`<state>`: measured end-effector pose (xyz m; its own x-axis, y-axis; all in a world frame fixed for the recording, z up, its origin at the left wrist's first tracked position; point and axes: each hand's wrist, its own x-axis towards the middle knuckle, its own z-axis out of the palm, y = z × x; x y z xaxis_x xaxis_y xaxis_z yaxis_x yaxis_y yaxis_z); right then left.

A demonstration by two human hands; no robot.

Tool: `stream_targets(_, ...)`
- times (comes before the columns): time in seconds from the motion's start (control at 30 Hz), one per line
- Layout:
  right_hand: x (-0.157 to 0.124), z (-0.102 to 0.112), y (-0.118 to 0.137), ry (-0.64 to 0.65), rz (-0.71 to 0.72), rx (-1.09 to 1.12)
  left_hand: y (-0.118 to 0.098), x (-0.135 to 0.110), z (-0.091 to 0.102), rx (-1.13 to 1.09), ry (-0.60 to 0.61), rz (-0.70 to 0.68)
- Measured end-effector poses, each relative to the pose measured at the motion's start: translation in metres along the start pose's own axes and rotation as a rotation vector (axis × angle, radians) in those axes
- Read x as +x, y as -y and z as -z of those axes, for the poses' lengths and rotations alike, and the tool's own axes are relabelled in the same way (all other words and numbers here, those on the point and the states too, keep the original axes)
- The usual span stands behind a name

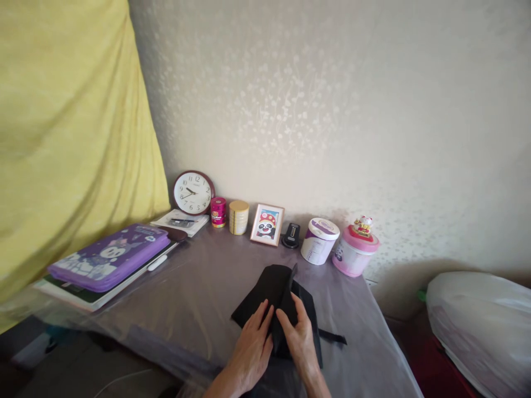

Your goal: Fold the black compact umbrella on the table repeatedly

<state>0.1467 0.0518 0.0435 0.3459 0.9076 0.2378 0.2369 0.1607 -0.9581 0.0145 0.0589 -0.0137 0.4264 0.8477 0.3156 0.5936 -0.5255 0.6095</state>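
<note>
A black cloth item (pixel 271 290) with a thin strap lies on the plastic-covered table (pixel 199 287) near its front edge. My left hand (pixel 253 345) lies flat on the cloth's left part, fingers stretched out and slightly apart. My right hand (pixel 301 334) rests on the cloth's middle fold, with fingers curved down onto a raised ridge of the fabric. The two hands nearly touch at the fingertips.
Along the wall stand a round clock (pixel 193 192), a red tin (pixel 218 212), a yellow tin (pixel 239 217), a framed panda picture (pixel 267 224), a small black device (pixel 292 235), a white tub (pixel 319 240) and a pink tub (pixel 355 251). A purple case (pixel 110 257) lies on books at left. A yellow curtain (pixel 62 138) hangs left; a white bag (pixel 481 326) sits right.
</note>
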Motion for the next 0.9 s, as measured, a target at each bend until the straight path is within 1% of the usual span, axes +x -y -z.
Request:
stream_targets(0.13, 0.008, -0.017, 0.007, 0.142, 0.022, -0.053, 0.007, -0.003, -0.007, -0.042, -0.021, 0.021)
stream_targets(0.23, 0.012, -0.023, 0.009, 0.233, 0.035, -0.123, 0.013, -0.008, -0.009, -0.055, -0.004, 0.033)
stream_targets(0.33, 0.015, -0.027, 0.004, 0.295, 0.042, -0.231, 0.017, -0.012, -0.012, -0.096, -0.003, 0.041)
stream_targets(0.43, 0.017, -0.032, -0.001, 0.315, 0.065, -0.339, 0.016, -0.011, -0.014, -0.188, -0.095, 0.124)
stream_targets(0.5, 0.018, -0.034, 0.0, 0.342, 0.091, -0.384, 0.013, -0.008, -0.014, -0.239, -0.165, 0.172)
stream_targets(0.57, 0.02, -0.03, 0.005, 0.427, 0.129, -0.371, 0.008, -0.007, -0.012, -0.263, -0.205, 0.174)
stream_targets(0.63, 0.024, -0.021, 0.01, 0.493, 0.171, -0.294, 0.005, -0.007, -0.009, -0.248, -0.211, 0.159)
stream_targets(0.7, 0.03, -0.007, 0.009, 0.452, 0.239, -0.245, 0.006, -0.008, -0.007, -0.204, -0.194, 0.145)
stream_targets(0.77, 0.039, 0.006, 0.0, 0.366, 0.35, -0.312, 0.012, -0.008, -0.009, -0.153, -0.179, 0.122)
stream_targets(0.8, 0.044, 0.011, -0.008, 0.355, 0.416, -0.373, 0.016, -0.008, -0.012, -0.132, -0.173, 0.108)
stream_targets(0.9, 0.062, 0.018, -0.031, 0.426, 0.578, -0.554, 0.029, -0.006, -0.024, -0.086, -0.155, 0.104)
